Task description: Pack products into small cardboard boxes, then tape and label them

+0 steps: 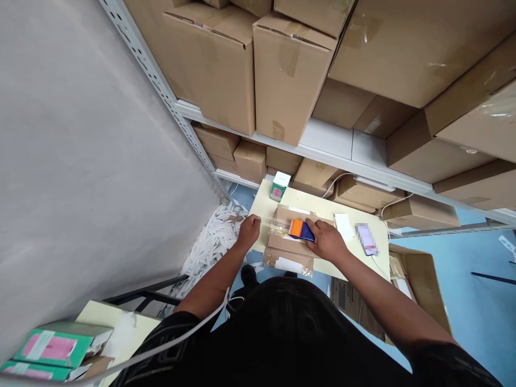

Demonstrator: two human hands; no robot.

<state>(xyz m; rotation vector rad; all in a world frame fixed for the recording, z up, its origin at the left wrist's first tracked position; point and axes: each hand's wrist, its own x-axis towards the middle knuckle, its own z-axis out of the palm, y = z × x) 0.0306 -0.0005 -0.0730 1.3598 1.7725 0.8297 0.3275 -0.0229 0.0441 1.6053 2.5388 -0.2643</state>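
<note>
My right hand (pixel 325 240) is closed on an orange-and-blue object (pixel 301 229) that looks like a hand tape dispenser. It rests over several flat cardboard boxes (pixel 288 244) lying side by side on a cream table (pixel 262 201). Shiny clear tape (pixel 278 230) shows at the boxes' left ends. To the left of them, my left hand (pixel 250 230) is curled into a fist at the table's edge. A faint clear streak runs from it towards the dispenser; what its fingers pinch is too small to make out.
A green-and-white box (pixel 279 186) stands at the table's back left. White paper (pixel 343 226) and a phone (pixel 366 239) with a cable lie at the right. Shelves of cartons (pixel 290 75) rise behind. Paper scraps (pixel 209 242) cover the floor at left; an open carton (pixel 423 279) sits at right.
</note>
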